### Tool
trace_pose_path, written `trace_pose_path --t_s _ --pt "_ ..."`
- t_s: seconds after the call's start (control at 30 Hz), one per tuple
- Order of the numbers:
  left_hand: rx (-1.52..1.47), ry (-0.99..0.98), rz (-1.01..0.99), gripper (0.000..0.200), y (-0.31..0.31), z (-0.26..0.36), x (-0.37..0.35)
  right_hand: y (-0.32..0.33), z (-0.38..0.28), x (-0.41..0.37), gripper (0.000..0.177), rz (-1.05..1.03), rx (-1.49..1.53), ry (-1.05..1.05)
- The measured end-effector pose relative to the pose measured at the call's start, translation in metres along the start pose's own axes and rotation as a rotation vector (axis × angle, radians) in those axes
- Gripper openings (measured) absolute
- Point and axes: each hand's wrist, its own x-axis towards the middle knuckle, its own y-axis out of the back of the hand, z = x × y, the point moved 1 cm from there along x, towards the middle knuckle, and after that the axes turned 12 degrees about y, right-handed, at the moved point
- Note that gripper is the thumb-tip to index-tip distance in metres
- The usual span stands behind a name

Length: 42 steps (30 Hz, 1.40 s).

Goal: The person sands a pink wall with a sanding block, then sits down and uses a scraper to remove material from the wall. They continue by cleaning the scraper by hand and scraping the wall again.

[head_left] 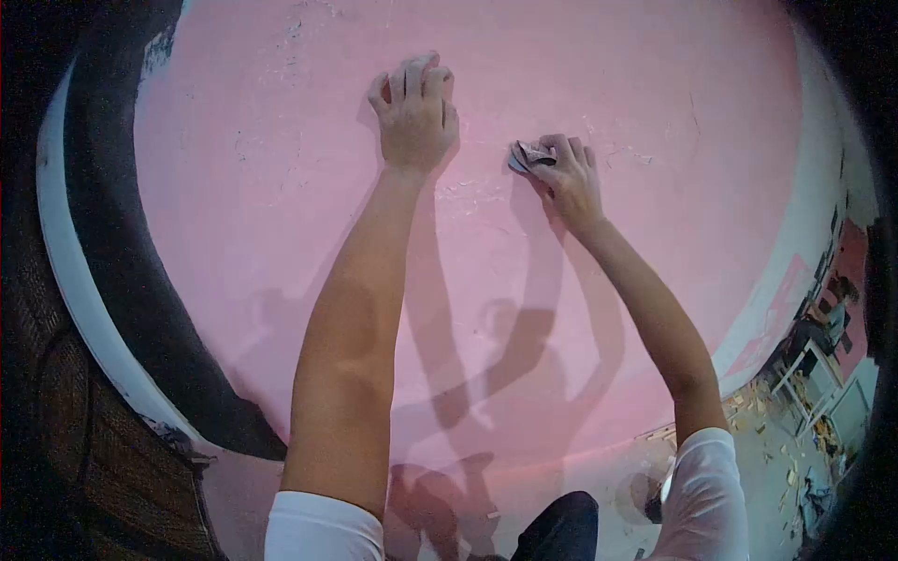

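A pink painted wall [281,168] fills the view in front of me. My left hand [414,110] rests flat against it with the fingers curled at the top, holding nothing. My right hand [564,176] presses a small folded grey piece of sandpaper [526,156] against the wall, just right of my left hand. Around the sandpaper the paint looks scuffed and whitish [468,192]. Both arms reach up and forward from white short sleeves.
A dark band and a white curved strip [70,271] border the wall on the left. At the lower right lies a littered floor with a white frame or furniture [804,374]. Shadows of my arms fall on the lower wall.
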Motion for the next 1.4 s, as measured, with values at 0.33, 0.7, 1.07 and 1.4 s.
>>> trace_pose_path --t_s 0.33,0.7,1.07,1.4 --pt "0.021 0.001 -0.009 0.042 0.000 -0.001 -0.001 0.004 -0.013 0.001 0.033 0.033 0.073 -0.167" --pt "0.000 -0.024 -0.001 0.039 -0.003 -0.003 -0.001 0.005 -0.014 0.011 0.033 -0.063 -0.025 -0.128" --pt "-0.003 -0.002 -0.002 0.040 -0.001 -0.002 -0.001 0.017 -0.005 0.022 0.015 -0.070 -0.104 -0.008" --pt "-0.010 0.003 0.000 0.038 0.001 -0.001 -0.002 0.018 0.005 0.033 0.017 -0.086 -0.118 -0.019"
